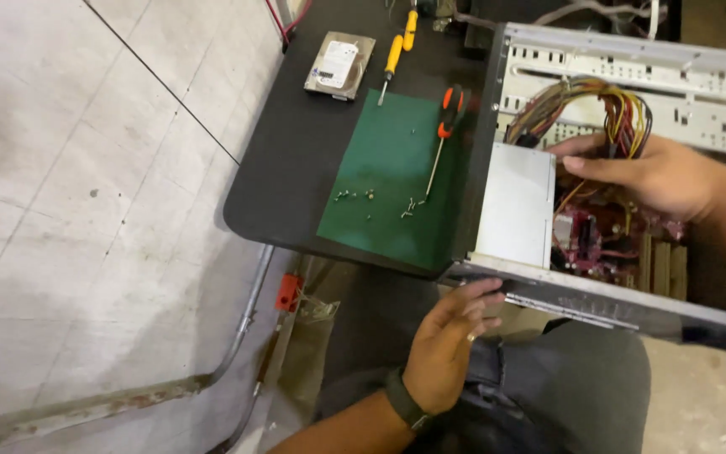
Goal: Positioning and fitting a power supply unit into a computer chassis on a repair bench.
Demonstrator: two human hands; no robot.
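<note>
The computer case point(632, 168) lies on its side at the right end of the black counter point(287, 168), with the side cover already off, so the inside is open to view. Inside it, the grey power supply box point(516, 206) sits still in its corner, the bundle of yellow, red and black cables point(590, 105) rises from it in a loop, and the red circuit board point(602, 240) remains at the bottom of the case. The right hand point(649, 172) reaches into the case from the right; its fingers are loosely curled at the cable bundle and seem to touch it, but I cannot tell if they really grip the cables. The left hand point(451, 345), with a dark band at the wrist, is open and rests with the fingertips against the lower edge of the case, holding nothing. Outside the case, a hard drive point(339, 65) lies alone on the counter, far from the case, so I judge it is already taken out. On the green mat point(397, 176) several small screws point(355, 195) lie loose, which suggests a part of the unscrewing is done. An orange-handled screwdriver point(440, 143) lies on the mat, and a yellow-handled screwdriver point(392, 59) lies near the hard drive; no hand uses them. The power supply, cables and board appear still to be removed.
</note>
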